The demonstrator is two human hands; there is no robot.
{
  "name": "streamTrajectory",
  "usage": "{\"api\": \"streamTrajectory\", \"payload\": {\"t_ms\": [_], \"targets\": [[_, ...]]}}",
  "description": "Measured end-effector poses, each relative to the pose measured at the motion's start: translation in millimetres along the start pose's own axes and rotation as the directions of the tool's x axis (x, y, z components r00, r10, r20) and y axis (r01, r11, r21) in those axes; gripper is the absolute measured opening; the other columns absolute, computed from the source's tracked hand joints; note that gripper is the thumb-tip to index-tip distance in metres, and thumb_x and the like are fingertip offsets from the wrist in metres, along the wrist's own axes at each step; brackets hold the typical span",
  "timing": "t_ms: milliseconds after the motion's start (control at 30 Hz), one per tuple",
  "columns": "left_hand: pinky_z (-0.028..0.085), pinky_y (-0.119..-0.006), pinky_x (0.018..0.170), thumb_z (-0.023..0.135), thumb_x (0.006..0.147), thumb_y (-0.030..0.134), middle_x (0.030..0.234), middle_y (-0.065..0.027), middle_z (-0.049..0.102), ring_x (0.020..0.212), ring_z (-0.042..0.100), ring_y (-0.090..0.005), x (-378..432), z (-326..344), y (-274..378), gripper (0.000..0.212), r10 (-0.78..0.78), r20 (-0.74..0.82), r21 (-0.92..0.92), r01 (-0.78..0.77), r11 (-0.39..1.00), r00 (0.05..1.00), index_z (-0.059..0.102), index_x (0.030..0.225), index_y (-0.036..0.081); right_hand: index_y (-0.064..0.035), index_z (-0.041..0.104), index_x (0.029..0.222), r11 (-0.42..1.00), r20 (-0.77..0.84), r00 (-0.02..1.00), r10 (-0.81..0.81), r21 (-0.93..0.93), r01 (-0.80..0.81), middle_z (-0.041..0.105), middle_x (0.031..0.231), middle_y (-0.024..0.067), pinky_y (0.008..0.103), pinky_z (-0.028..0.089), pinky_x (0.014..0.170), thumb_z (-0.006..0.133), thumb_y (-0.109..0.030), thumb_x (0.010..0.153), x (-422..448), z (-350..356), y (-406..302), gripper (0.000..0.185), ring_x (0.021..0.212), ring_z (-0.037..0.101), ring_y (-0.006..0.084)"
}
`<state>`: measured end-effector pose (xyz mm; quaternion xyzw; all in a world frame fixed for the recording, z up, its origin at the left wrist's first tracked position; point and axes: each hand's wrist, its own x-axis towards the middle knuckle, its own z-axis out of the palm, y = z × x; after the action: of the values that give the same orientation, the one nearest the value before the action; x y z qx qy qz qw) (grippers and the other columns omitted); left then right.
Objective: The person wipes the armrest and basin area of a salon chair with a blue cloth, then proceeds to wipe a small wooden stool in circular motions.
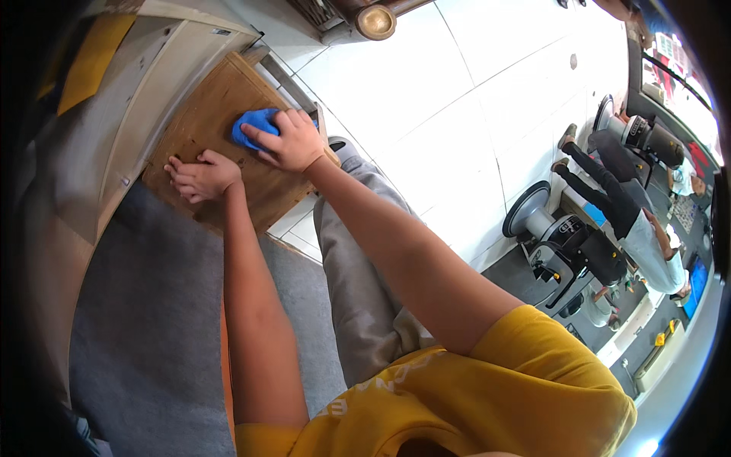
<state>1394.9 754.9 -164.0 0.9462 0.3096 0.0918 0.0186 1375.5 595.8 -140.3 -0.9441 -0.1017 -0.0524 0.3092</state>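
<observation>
A brown wooden tabletop or box top (220, 94) with dark marks lies before me at the upper left. My right hand (291, 140) grips a crumpled blue cloth (251, 128) and presses it on the wood near the far right edge. Left of it, my left hand (205, 176) rests on the same wood with bent, slightly spread fingers and nothing seen in it. The fingertips of my left hand are partly hidden, and the cloth is partly covered by my right hand.
A pale wooden cabinet (143, 85) borders the left side. Grey carpet (148, 285) and white floor tiles (422, 108) surround the wooden piece. Dark furniture with a round brass-coloured end (376, 23) stands beyond. At right are black-and-silver pedestal chairs (571, 245) and a person in a light shirt (651, 251).
</observation>
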Motion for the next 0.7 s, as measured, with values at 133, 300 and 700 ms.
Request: {"api": "streamTrajectory", "payload": {"t_ms": [133, 300, 700], "targets": [[0.025, -0.057, 0.1, 0.047, 0.08, 0.029, 0.146, -0.0123, 0.031, 0.128, 0.033, -0.0397, 1.3, 4.0, -11.4, 0.061, 0.035, 0.012, 0.004, -0.035, 0.999, 0.999, 0.036, 0.137, 0.009, -0.0368, 0.056, 0.119, 0.999, 0.017, 1.0, 0.007, -0.033, -0.006, 0.051, 0.092, 0.0058, 0.0369, 0.044, 0.069, 0.072, -0.033, 0.065, 2.6, -1.9, -2.7, 0.057, 0.082, 0.052, 0.0249], [0.023, -0.059, 0.102, 0.049, 0.082, 0.036, 0.148, -0.0133, 0.027, 0.131, 0.029, -0.0402, -1.6, -8.9, -37.4, 0.065, 0.14, 0.08, -0.082, -0.134, 0.988, 0.987, 0.032, 0.141, 0.011, -0.0344, 0.055, 0.121, 0.999, 0.07, 0.996, 0.052, -0.007, -0.051, 0.05, 0.093, 0.0104, 0.0414, 0.042, 0.074, 0.071, -0.03, 0.068, 0.8, 3.2, -2.3, 0.056, 0.086, 0.051, 0.0297], [0.02, -0.059, 0.106, 0.075, 0.05, 0.072, 0.147, -0.031, 0.0, 0.136, 0.005, -0.0494, -65.9, -28.1, -81.4, 0.149, -0.465, 0.841, 0.103, 0.763, 0.639, 0.276, -0.021, 0.141, 0.004, -0.0329, 0.054, 0.125, 0.988, 0.029, 0.999, 0.025, -0.156, -0.02, 0.052, 0.104, 0.0142, 0.0423, 0.043, 0.081, 0.072, -0.026, 0.067, -19.3, 5.3, 23.6, 0.061, 0.092, 0.051, 0.0326]]}}
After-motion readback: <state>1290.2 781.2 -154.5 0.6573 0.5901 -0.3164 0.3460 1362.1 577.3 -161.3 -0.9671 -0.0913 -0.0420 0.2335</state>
